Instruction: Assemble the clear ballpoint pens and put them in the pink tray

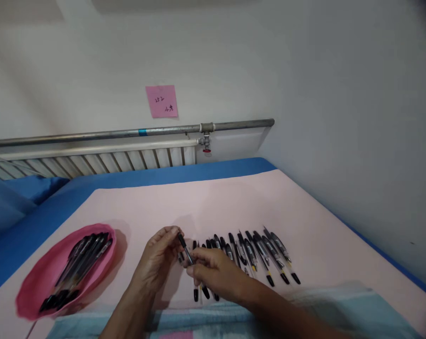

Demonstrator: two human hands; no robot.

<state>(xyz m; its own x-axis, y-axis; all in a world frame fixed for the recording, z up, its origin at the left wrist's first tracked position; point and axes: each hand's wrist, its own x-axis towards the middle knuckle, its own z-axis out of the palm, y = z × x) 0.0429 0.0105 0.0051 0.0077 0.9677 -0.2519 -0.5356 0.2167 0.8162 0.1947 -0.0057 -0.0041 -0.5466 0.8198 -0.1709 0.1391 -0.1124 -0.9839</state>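
Note:
Between my two hands is a slim pen (pixel 187 251), tilted, its black upper end pointing up and left. My left hand (pixel 159 252) is closed, with thumb and fingertips at that black end; something small and dark also shows below these fingers, too hidden to name. My right hand (pixel 218 275) pinches the lower barrel between thumb and forefinger. Behind and right of my right hand, several black pens and pen parts (pixel 258 249) lie in a loose row on the pink sheet. Some of them are partly covered by the hand.
A pink oval basin (pixel 24 294) at the left holds several black-capped pens (pixel 78 263). Blue cloth edges the pink sheet (pixel 184 200). At the back run a metal pipe (pixel 110 134) and a radiator (pixel 128 161); a grey wall (pixel 368 165) rises at the right.

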